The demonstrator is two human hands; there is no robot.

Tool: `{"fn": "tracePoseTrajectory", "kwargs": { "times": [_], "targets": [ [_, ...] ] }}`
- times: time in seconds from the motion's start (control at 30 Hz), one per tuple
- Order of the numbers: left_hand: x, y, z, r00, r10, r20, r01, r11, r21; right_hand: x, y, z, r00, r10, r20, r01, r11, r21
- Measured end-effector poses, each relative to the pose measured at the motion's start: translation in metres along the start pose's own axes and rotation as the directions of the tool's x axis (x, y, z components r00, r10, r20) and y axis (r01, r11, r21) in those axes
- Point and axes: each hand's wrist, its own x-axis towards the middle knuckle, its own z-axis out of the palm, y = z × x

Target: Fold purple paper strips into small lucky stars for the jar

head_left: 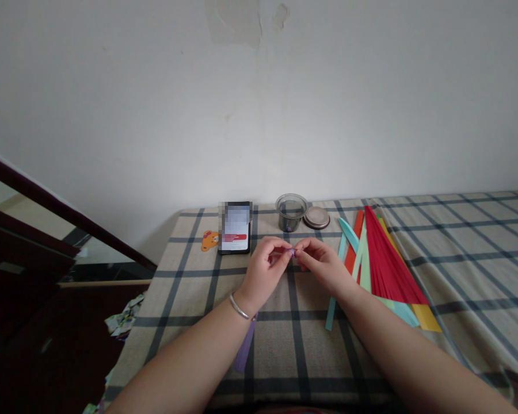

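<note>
1. The small purple paper piece (293, 252) was near the centre of the frame, between the fingertips of both hands. Its visible part ran roughly sideways, from one hand to the other; it was too small to make out which end led.
2. The left hand (264, 271) was curled, thumb and forefinger pinched together on the piece. A silver bangle (239, 307) circled that wrist.
3. The right hand (324, 265) pinched the piece from the other side, its remaining fingers bent.
4. Purple paper strips (244, 351) lay at lower centre, slanting towards the lower left, their upper part hidden by the left forearm.
5. Just beyond the fingertips stood an upright clear jar (290, 213), with a round lid (317, 217) lying flat beside it.
6. Left of the jar were a phone (237, 230) and an orange bear cutout (209, 241).
7. Right of centre, red paper strips (386, 264) fanned towards the lower right over other coloured strips; the right forearm partly covered a blue strip (330, 316).
</note>
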Motion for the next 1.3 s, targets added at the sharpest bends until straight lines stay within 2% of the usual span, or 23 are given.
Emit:
{"fn": "tracePoseTrajectory", "kwargs": {
  "times": [0.33, 0.6, 0.73, 0.9, 1.07, 1.3],
  "targets": [
    [-0.0007, -0.0026, -0.0004, 0.999, 0.0, 0.042, -0.001, 0.999, 0.033, 0.0002, -0.0016, 0.0, 0.999, 0.036, 0.029, -0.037, 0.999, 0.029],
    [-0.0019, -0.0033, 0.0005, 0.995, -0.074, 0.066, 0.079, 0.993, -0.091, -0.0019, -0.0055, 0.0005, 0.998, 0.041, 0.056, -0.046, 0.996, 0.077],
    [-0.002, -0.0042, 0.0, 0.995, -0.081, 0.063, 0.086, 0.993, -0.084, -0.0023, -0.0039, 0.0006, 0.999, -0.015, 0.033, 0.015, 1.0, 0.018],
    [-0.0012, -0.0022, -0.0004, 0.997, -0.054, 0.063, 0.057, 0.997, -0.054, -0.0023, -0.0026, 0.0015, 0.996, -0.077, -0.052, 0.074, 0.995, -0.063],
    [-0.0004, -0.0028, -0.0011, 1.0, -0.007, 0.024, 0.007, 1.0, 0.023, -0.0035, -0.0027, 0.0022, 0.994, -0.105, -0.044, 0.094, 0.976, -0.196],
    [-0.0007, -0.0048, -0.0009, 1.0, -0.016, 0.025, 0.014, 0.999, 0.05, -0.0022, 0.0014, 0.0005, 0.985, -0.157, -0.065, 0.129, 0.938, -0.321]
  ]
}}
